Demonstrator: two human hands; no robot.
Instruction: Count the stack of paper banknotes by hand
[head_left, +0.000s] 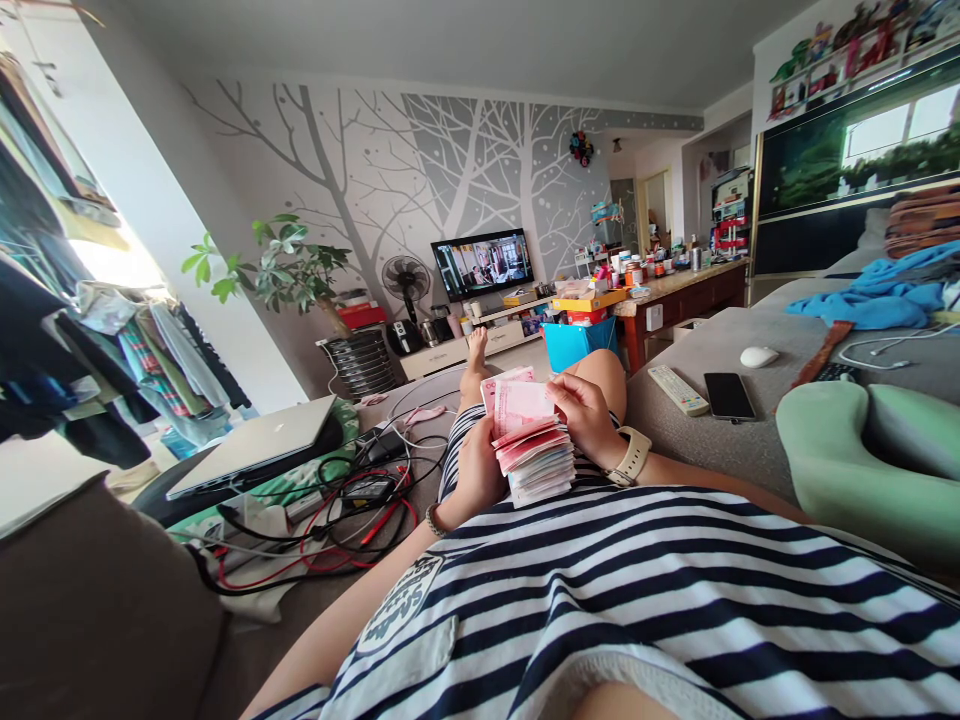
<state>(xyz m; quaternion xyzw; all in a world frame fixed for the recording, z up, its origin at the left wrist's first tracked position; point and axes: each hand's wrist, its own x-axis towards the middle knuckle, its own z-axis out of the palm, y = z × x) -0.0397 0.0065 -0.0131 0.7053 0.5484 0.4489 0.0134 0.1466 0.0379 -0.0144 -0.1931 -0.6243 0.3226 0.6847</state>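
Note:
A thick stack of banknotes (534, 462) rests in front of my belly, its lower ends fanned out toward me. My left hand (480, 465) is closed around the left side of the stack. At the top, a pink banknote (517, 404) stands up from the rest. My right hand (586, 412) pinches the right edge of this note between thumb and fingers. A pale watch is on my right wrist, and a bracelet circles the left one. The underside of the stack and some left fingertips are hidden.
On my left lie a laptop (262, 445) and tangled cables (360, 495). To my right are a remote control (677, 390), a phone (730, 397), a white mouse (759, 357) and a green neck pillow (825, 450). Further off stand a blue bin (579, 346) and a cluttered wooden table (679, 290).

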